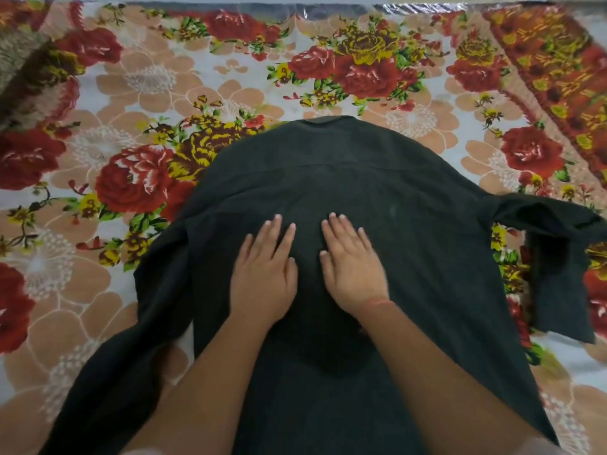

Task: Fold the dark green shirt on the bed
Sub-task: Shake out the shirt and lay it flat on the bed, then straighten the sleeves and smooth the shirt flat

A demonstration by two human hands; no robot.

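The dark green shirt (427, 251) lies spread back-up on the bed, collar at the far end. Its left sleeve trails down toward the near left. The right sleeve is bunched and bent at the right edge of the view. My left hand (264, 274) rests flat on the middle of the shirt's back, fingers apart and pointing away from me. My right hand (353, 267) lies flat just beside it, palm down on the cloth, with a thin orange thread on the wrist. Neither hand grips any fabric.
The bed (147, 80) is covered with a floral sheet of red roses and peach flowers. A brown fuzzy blanket (23, 73) sits at the far left corner. A shiny strip runs along the bed's far edge (328, 8).
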